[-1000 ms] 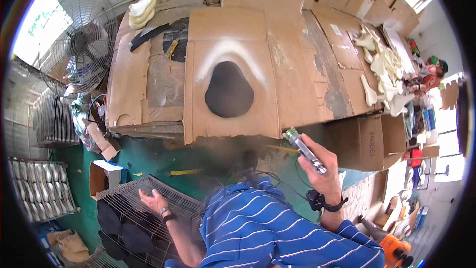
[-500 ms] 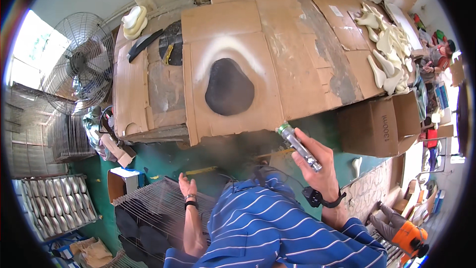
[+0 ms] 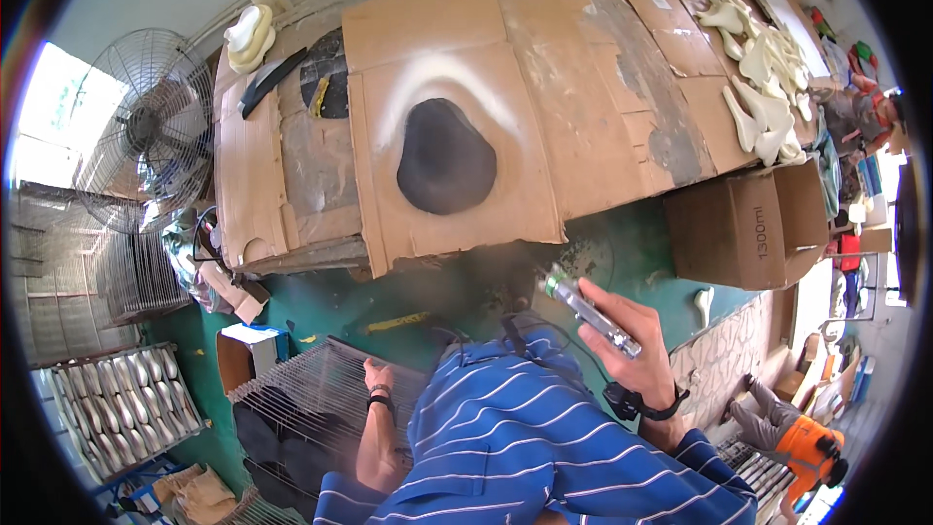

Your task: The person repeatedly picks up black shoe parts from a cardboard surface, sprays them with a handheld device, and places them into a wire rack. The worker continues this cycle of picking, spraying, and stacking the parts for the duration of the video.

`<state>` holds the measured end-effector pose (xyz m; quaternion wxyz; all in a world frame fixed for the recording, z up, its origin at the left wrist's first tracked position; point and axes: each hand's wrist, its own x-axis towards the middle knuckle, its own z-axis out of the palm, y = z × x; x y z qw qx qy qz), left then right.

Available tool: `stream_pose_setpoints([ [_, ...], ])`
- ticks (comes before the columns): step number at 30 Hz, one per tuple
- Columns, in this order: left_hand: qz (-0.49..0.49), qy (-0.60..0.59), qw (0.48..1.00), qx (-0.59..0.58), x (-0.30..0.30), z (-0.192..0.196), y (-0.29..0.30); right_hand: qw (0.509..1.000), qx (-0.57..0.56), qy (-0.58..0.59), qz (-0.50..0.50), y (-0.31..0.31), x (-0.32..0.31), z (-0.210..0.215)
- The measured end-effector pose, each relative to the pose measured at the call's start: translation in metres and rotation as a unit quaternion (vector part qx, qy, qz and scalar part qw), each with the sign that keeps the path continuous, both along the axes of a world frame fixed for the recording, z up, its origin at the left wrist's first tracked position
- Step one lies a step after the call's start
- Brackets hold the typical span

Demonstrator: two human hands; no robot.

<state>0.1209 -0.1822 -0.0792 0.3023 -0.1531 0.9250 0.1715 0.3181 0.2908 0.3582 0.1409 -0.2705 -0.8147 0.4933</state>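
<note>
Nearest the worker, low in the scene, left hand (image 3: 377, 381) lies flat, fingers spread, on a wire rack (image 3: 311, 394) standing on the green floor (image 3: 321, 306); it grips nothing, only rests there. Right hand (image 3: 637, 345) is closed around a slim spray can (image 3: 588, 313), green nozzle end tilted up and left toward the desk.

Beyond the can, a faint haze hangs over the near edge of the cardboard sheet (image 3: 525, 136) covering the desk. On that sheet, well apart from the can, lies the dark rounded piece (image 3: 447, 157), ringed on its far side by a pale arc of overspray.

Judgement: to coat well, the nozzle wants to face the piece squarely, sweeping evenly from side to side, wrist steady. Near edge of the piece looks hardest to reach cleanly from this angle.

Room: floor between rack and desk is narrow. An open brown box (image 3: 743, 233) stands just right of the right hand; a swing that way would risk clipping it. Far right of the desk, pale moulded pieces (image 3: 763, 87) lie spread out, within reach of drifting mist. A standing fan (image 3: 146, 131) stands far left.
</note>
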Motion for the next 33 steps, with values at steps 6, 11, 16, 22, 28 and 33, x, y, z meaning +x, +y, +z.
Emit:
stream_pose_setpoints([
  [6, -0.084, 0.054, 0.989, 0.107, -0.043, 0.014, 0.056, 0.999, 0.028, -0.009, -0.019, 0.009, 0.007, 0.006],
  [11, -0.142, 0.134, 0.953, 0.232, -0.076, 0.033, 0.135, 0.998, 0.009, -0.024, -0.055, 0.008, 0.022, 0.007],
  [16, -0.192, 0.189, 0.922, 0.278, -0.111, 0.059, 0.241, 0.997, 0.041, -0.005, -0.060, 0.015, 0.039, 0.010],
  [22, -0.191, 0.262, 0.918, 0.226, -0.151, 0.062, 0.360, 0.996, 0.005, -0.050, -0.074, 0.023, 0.068, 0.015],
  [28, -0.156, 0.279, 0.941, 0.109, -0.148, 0.076, 0.397, 0.996, -0.012, -0.031, -0.088, 0.030, 0.078, 0.010],
  [33, -0.180, 0.280, 0.941, 0.071, -0.146, 0.087, 0.399, 0.997, -0.004, -0.006, -0.078, 0.037, 0.077, 0.008],
])
